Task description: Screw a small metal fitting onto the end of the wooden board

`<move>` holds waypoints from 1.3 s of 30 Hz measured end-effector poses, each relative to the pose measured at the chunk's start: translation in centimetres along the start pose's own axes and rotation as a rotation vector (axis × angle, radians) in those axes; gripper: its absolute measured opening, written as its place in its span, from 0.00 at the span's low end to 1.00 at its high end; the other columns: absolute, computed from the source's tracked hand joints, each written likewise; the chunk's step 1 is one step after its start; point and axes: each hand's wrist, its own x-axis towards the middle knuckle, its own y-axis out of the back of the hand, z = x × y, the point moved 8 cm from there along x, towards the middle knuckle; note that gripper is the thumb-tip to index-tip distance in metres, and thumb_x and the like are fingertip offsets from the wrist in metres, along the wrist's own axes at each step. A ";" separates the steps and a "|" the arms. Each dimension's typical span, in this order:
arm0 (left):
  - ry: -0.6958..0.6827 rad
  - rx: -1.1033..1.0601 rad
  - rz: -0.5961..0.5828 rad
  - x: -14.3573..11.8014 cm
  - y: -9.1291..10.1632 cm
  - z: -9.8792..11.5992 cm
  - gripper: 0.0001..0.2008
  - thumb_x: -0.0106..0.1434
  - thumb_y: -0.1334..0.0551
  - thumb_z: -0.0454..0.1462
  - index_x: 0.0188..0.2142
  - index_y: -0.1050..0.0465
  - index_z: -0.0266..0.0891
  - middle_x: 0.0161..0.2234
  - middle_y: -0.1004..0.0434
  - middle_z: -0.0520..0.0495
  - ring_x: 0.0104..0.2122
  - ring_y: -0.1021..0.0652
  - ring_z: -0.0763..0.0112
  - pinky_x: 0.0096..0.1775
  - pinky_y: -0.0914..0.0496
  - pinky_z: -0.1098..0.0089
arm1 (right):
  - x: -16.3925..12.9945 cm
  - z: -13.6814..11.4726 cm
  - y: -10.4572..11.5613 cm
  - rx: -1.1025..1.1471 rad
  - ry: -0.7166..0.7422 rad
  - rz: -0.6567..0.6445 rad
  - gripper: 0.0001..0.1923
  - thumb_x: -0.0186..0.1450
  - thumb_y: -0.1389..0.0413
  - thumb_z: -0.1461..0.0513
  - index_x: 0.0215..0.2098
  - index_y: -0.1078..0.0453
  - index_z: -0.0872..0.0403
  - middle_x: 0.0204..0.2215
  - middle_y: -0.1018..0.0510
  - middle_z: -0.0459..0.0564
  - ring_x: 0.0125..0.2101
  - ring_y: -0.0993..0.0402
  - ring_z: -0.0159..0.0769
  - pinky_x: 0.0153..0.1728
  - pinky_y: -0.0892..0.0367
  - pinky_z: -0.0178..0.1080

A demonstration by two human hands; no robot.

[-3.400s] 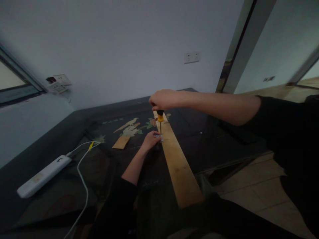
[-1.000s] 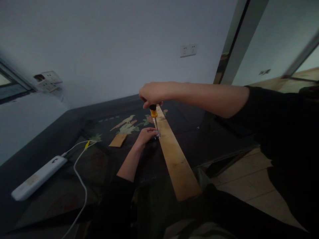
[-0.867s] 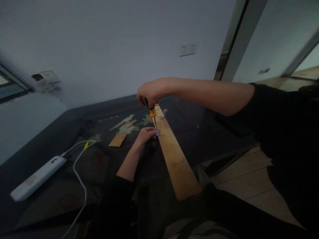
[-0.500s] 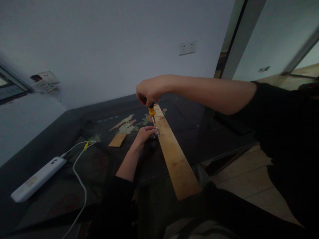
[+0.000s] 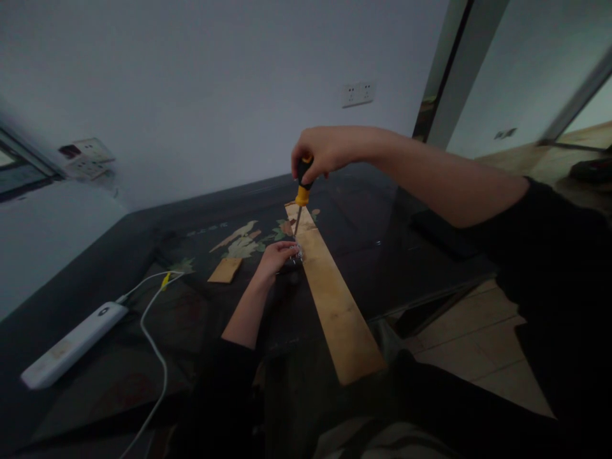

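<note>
My right hand (image 5: 318, 156) grips a black-and-yellow screwdriver (image 5: 302, 194) by its handle, the shaft slanting down toward my left fingertips. My left hand (image 5: 278, 256) has thumb and fingers pinched on a small shiny metal piece (image 5: 297, 253) at the left edge of a long wooden board (image 5: 329, 296). The metal piece is too small to name. The screwdriver's tip is close to it; whether they touch I cannot tell. The board lies lengthwise from the dark table toward my lap, its near end sticking out past the table's edge.
A small wooden block (image 5: 224, 270) lies left of my left hand on the dark, flower-patterned table (image 5: 363, 223). Farther left is a white power strip (image 5: 76, 344) with a white cable (image 5: 155, 350). Behind the table rises a wall with a socket plate (image 5: 357, 94).
My right hand has moved right with the screwdriver, which now leans the other way, its handle to the right. My left hand has hardly moved.
</note>
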 end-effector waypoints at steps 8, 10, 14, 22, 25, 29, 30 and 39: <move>-0.058 -0.002 -0.035 0.1 -0.5 0.0 0.17 0.50 0.32 0.36 0.40 0.24 0.34 0.29 0.20 0.47 0.27 0.24 0.73 0.32 0.32 0.72 | -2.1 4.8 -1.6 0.282 -0.012 0.162 0.18 0.56 0.36 0.57 0.42 0.23 0.58 0.29 0.23 0.47 0.31 0.26 0.29 0.32 0.32 0.33; -0.067 -0.018 -0.054 0.3 -0.7 -0.1 0.18 0.49 0.31 0.37 0.41 0.24 0.35 0.29 0.20 0.47 0.27 0.24 0.72 0.33 0.32 0.72 | -2.0 4.9 -1.9 0.311 -0.020 0.170 0.17 0.56 0.36 0.57 0.42 0.23 0.58 0.29 0.23 0.47 0.30 0.26 0.29 0.31 0.32 0.32; -0.107 -0.038 -0.031 0.4 -0.6 0.2 0.16 0.49 0.30 0.40 0.37 0.22 0.34 0.29 0.20 0.46 0.29 0.24 0.71 0.34 0.33 0.72 | -1.7 4.6 -2.0 0.359 -0.017 0.180 0.16 0.55 0.36 0.60 0.41 0.23 0.59 0.28 0.23 0.47 0.32 0.26 0.30 0.33 0.32 0.32; -0.159 -0.007 0.060 0.7 0.2 0.6 0.16 0.47 0.30 0.44 0.33 0.21 0.35 0.26 0.22 0.48 0.27 0.26 0.72 0.31 0.35 0.73 | -1.8 4.5 -0.9 0.421 0.019 0.243 0.17 0.53 0.35 0.58 0.38 0.23 0.60 0.28 0.24 0.46 0.32 0.27 0.30 0.31 0.33 0.31; -0.174 0.021 0.071 0.7 0.4 0.8 0.17 0.46 0.30 0.45 0.32 0.21 0.35 0.25 0.22 0.48 0.27 0.26 0.71 0.31 0.36 0.73 | -3.0 5.4 0.1 0.455 -0.039 0.326 0.19 0.53 0.35 0.57 0.39 0.24 0.61 0.29 0.24 0.47 0.32 0.27 0.30 0.31 0.33 0.31; -0.198 -0.011 0.069 0.4 0.6 1.4 0.19 0.47 0.30 0.46 0.34 0.21 0.34 0.27 0.21 0.47 0.28 0.26 0.71 0.32 0.36 0.73 | -6.8 8.6 -0.6 0.497 -0.214 0.552 0.18 0.53 0.35 0.57 0.37 0.26 0.61 0.25 0.26 0.47 0.26 0.30 0.28 0.28 0.34 0.33; -0.205 -0.022 0.072 0.3 0.7 1.6 0.19 0.47 0.31 0.46 0.35 0.21 0.34 0.27 0.21 0.47 0.27 0.26 0.71 0.32 0.35 0.73 | -8.2 9.8 -1.5 0.493 -0.280 0.611 0.17 0.53 0.35 0.57 0.37 0.27 0.60 0.24 0.26 0.47 0.24 0.31 0.27 0.28 0.35 0.33; -0.349 0.134 0.156 -0.3 1.8 3.8 0.18 0.51 0.35 0.43 0.39 0.21 0.35 0.18 0.31 0.54 0.21 0.32 0.74 0.26 0.41 0.73 | -16.0 18.7 -15.4 0.442 -0.686 0.817 0.11 0.58 0.43 0.56 0.34 0.32 0.54 0.29 0.24 0.49 0.27 0.29 0.33 0.30 0.37 0.36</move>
